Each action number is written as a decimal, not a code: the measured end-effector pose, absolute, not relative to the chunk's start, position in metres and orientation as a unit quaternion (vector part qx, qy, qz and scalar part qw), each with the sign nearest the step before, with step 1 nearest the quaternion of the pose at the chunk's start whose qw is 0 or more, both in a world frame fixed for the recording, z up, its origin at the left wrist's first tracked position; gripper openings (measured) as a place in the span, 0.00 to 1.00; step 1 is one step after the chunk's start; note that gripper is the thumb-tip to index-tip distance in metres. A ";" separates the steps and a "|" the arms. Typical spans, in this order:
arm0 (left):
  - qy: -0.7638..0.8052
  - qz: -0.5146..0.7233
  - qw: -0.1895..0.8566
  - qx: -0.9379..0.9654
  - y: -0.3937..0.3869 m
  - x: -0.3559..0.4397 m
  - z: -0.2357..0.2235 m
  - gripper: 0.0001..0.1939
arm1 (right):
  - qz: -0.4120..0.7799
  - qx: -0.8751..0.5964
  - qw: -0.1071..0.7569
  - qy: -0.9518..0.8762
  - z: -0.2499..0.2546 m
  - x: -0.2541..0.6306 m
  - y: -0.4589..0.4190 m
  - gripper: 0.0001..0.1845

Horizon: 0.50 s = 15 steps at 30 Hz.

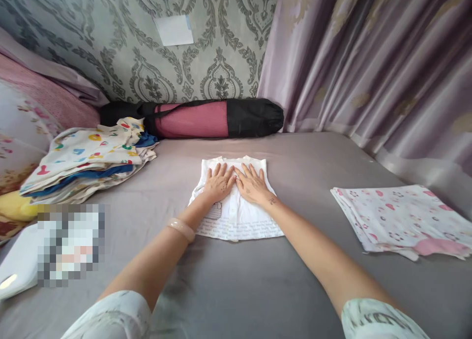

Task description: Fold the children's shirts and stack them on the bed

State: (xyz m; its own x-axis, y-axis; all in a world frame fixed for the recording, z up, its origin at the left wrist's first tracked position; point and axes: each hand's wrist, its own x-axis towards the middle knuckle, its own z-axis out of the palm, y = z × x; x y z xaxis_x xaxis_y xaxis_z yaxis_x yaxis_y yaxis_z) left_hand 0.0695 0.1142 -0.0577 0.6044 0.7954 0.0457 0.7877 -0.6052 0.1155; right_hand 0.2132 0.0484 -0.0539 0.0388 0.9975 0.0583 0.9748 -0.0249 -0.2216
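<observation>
A small white buttoned shirt (233, 221) lies spread flat on the grey bed sheet (236, 285), its neckline away from me and a band of printed text along its hem. My left hand (219, 184) rests palm down on the upper left of the shirt, fingers stretched out. On the upper right, my right hand (252, 185) also lies flat with fingers apart. The two hands almost meet at the button line. A grey printed patch shows beside my left wrist, which wears a pale bangle (181, 229).
Folded patterned clothes (88, 152) are stacked at the left. A folded white-and-pink cloth (401, 218) lies at the right. Behind, a pink-and-black rolled bag (191, 118) lies along the wall. A white object (22, 255) sits near left beside a blurred-out item; curtains (332, 58) hang right.
</observation>
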 end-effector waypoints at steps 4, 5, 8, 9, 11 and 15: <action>0.438 0.043 0.054 0.896 0.113 0.069 -0.051 0.29 | 0.086 -0.703 0.125 -0.695 -0.051 0.219 0.050 0.29; 0.436 0.044 0.063 0.897 0.111 0.067 -0.049 0.30 | 0.097 -0.696 0.141 -0.697 -0.049 0.222 0.049 0.30; 0.446 0.069 0.066 0.890 0.106 0.052 -0.045 0.33 | 0.095 -0.689 0.227 -0.682 -0.041 0.237 0.040 0.30; 0.457 0.082 0.057 0.884 0.104 0.044 -0.044 0.33 | 0.085 -0.697 0.257 -0.664 -0.040 0.244 0.034 0.30; 0.487 0.110 0.034 0.866 0.098 0.023 -0.044 0.34 | 0.081 -0.730 0.285 -0.616 -0.039 0.258 0.018 0.27; 0.552 0.118 0.036 0.825 0.084 -0.019 -0.044 0.32 | 0.120 -0.806 0.235 -0.530 -0.041 0.279 -0.016 0.23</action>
State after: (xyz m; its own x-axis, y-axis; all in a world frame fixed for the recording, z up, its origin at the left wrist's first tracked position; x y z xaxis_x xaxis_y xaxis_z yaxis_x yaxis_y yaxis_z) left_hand -0.0187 0.0838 -0.0442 0.3626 0.9190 0.1550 0.9022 -0.3878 0.1886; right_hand 0.2788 -0.0161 -0.0415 0.4104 0.9102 0.0556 0.7976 -0.3287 -0.5058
